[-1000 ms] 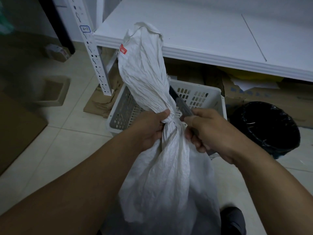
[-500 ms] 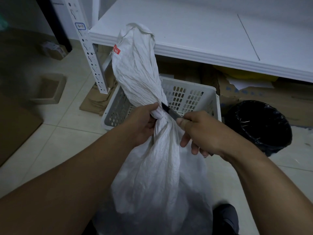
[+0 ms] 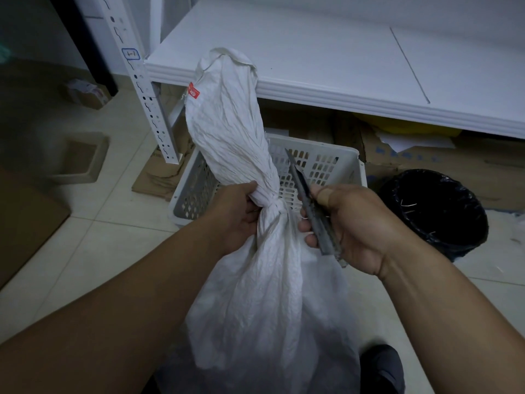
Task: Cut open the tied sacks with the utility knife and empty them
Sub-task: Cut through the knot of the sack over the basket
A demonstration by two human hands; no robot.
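A white woven sack stands upright in front of me, tied at a tight neck, with its long top flap rising above the tie and a small red label on it. My left hand grips the neck from the left. My right hand holds a grey utility knife to the right of the neck. The blade points up and away, a little apart from the cloth.
A white perforated plastic basket sits on the tiled floor behind the sack. A black lined bin stands to the right. A white shelf on a slotted post is above, with flattened cardboard under it.
The knife was against the tied neck half a second ago; it has since drawn back to the right with its blade tilted upward. My left hand keeps its hold on the neck.
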